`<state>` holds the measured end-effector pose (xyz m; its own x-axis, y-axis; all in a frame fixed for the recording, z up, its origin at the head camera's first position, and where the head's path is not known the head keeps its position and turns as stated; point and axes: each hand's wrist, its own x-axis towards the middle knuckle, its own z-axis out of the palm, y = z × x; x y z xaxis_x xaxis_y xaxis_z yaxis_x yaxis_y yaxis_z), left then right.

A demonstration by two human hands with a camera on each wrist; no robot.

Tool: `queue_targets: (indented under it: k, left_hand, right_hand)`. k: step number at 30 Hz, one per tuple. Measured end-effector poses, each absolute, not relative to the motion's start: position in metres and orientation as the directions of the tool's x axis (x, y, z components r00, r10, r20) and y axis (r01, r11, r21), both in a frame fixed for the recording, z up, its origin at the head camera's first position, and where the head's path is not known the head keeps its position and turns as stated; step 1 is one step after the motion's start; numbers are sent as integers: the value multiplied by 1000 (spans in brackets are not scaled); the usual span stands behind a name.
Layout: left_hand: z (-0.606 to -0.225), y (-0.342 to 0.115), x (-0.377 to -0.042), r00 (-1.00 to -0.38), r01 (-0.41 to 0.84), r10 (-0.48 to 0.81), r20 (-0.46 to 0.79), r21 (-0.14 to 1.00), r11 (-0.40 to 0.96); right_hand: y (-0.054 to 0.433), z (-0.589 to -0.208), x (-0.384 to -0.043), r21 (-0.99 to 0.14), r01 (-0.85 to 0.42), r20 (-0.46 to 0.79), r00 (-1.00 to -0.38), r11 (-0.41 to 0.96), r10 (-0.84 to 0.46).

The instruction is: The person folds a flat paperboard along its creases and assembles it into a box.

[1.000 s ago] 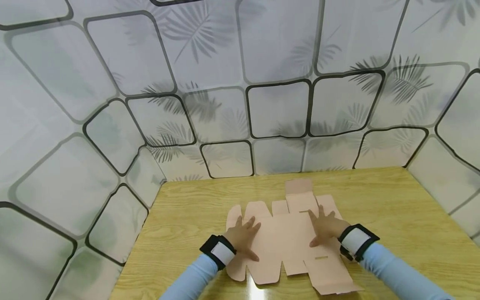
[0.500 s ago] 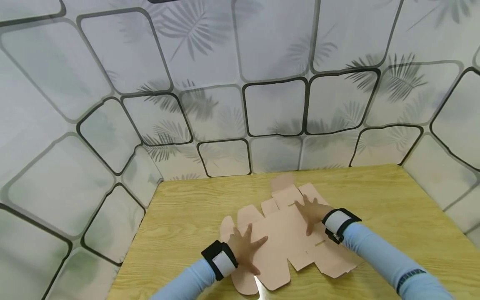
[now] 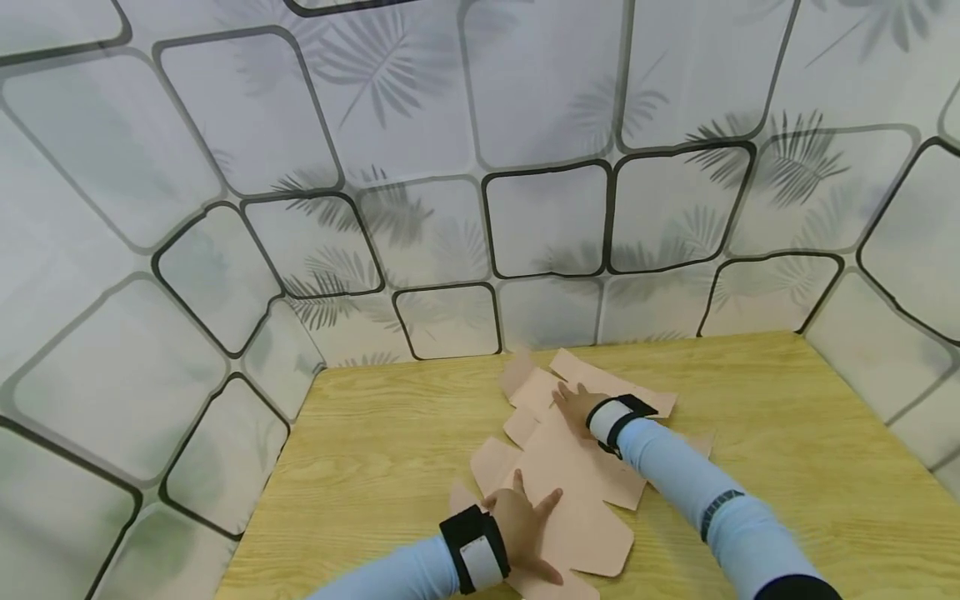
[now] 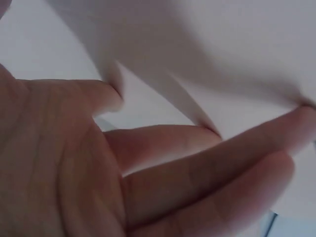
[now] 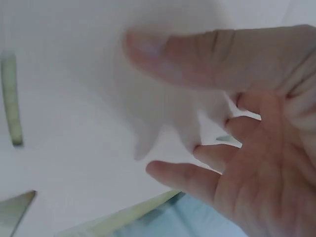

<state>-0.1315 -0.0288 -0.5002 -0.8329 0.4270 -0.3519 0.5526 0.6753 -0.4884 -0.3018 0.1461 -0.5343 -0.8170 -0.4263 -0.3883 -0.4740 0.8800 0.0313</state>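
A flat, unfolded cardboard box blank (image 3: 572, 483) lies slanted on the wooden table, with rounded flaps and cut slots along its edges. My left hand (image 3: 521, 525) rests on its near end, fingers spread. Farther back, my right hand (image 3: 577, 408) touches the blank near its far end, fingers extended. In the left wrist view, the fingertips of the left hand (image 4: 148, 163) meet the pale cardboard surface (image 4: 256, 39). The right wrist view has the right hand (image 5: 237, 133) over the cardboard (image 5: 74, 98), where a narrow slot shows. Part of the blank is hidden under the right forearm.
The wooden table (image 3: 375, 450) extends around the cardboard on both sides. Patterned curtain-like walls (image 3: 547, 217) with leaf prints stand behind the table and along its sides.
The cardboard blank has turned counterclockwise on the table. My right hand has moved away and to the left with its far end, while my left hand has moved slightly right and nearer.
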Motion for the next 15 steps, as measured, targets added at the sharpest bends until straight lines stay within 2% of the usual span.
queue_targets:
  k: [4, 6, 10, 15]
  left_hand:
    - [-501, -11, -127, -843, 536, 401, -358, -496, 684]
    - [-501, -2, -127, -846, 530, 388, -367, -494, 689]
    - [-503, 15, -129, -856, 507, 339, -390, -511, 694]
    - [-507, 39, -131, -881, 457, 242, -407, -596, 660]
  right_hand:
    - [126, -537, -300, -8, -420, -313, -861, 907, -402]
    - [118, -541, -301, 21, -408, -274, -880, 913, -387]
    - [101, -550, -302, 184, -422, -201, -900, 888, -386]
    - [81, -554, -300, 379, -456, -137, -888, 805, -439]
